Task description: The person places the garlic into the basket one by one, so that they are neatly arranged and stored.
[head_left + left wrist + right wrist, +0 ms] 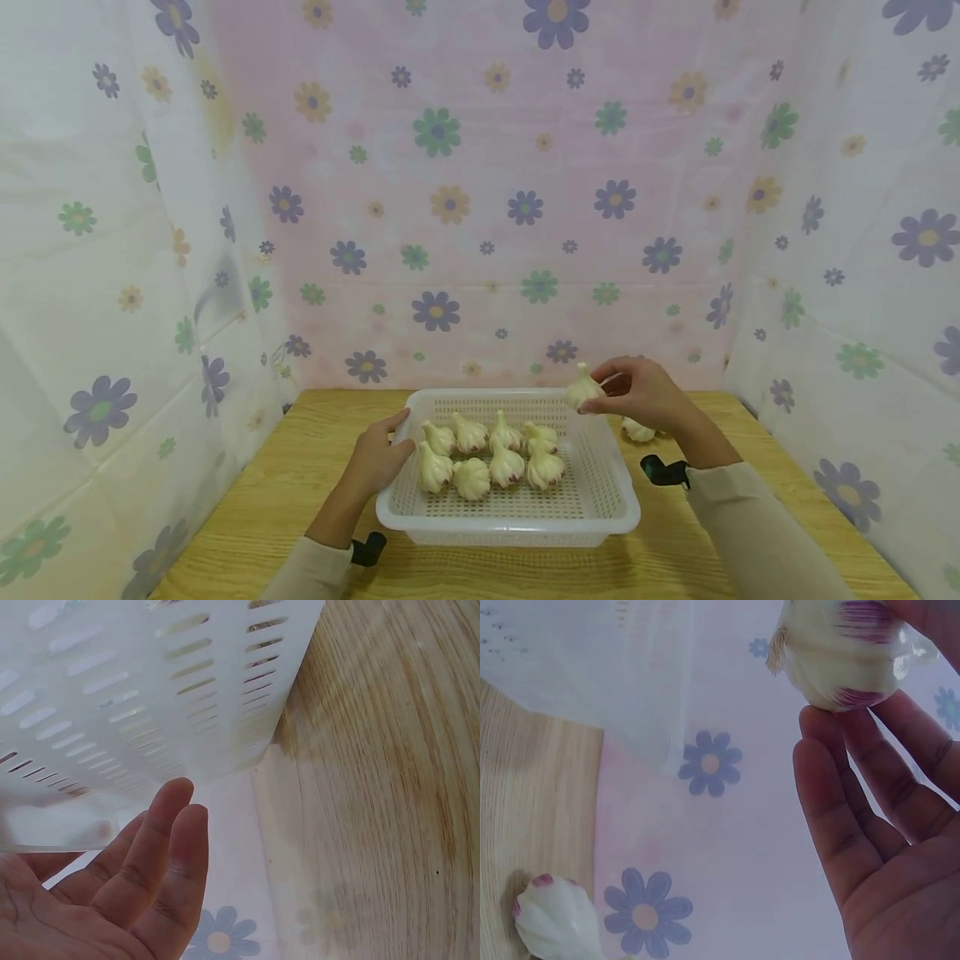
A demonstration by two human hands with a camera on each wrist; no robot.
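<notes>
A white plastic basket (517, 525) with slotted walls stands on the table and holds several garlic bulbs (472, 478), grouped toward its left and middle. My left hand (380, 457) grips the basket's left rim, thumb over the edge; in the left wrist view its fingers (184, 847) lie along the outer wall. Above the far right corner, my right hand (637, 392) pinches one garlic bulb (583, 389) between thumb and fingertips, stem up. The right wrist view shows purple streaks and a root tuft on this bulb (840, 652).
Right of the basket, another garlic bulb (637, 430) lies on the wooden table (300, 467), partly behind my right wrist. Flower-patterned sheets (480, 167) close off the back and both sides. Black wrist mounts (663, 471) stick out from both sleeves.
</notes>
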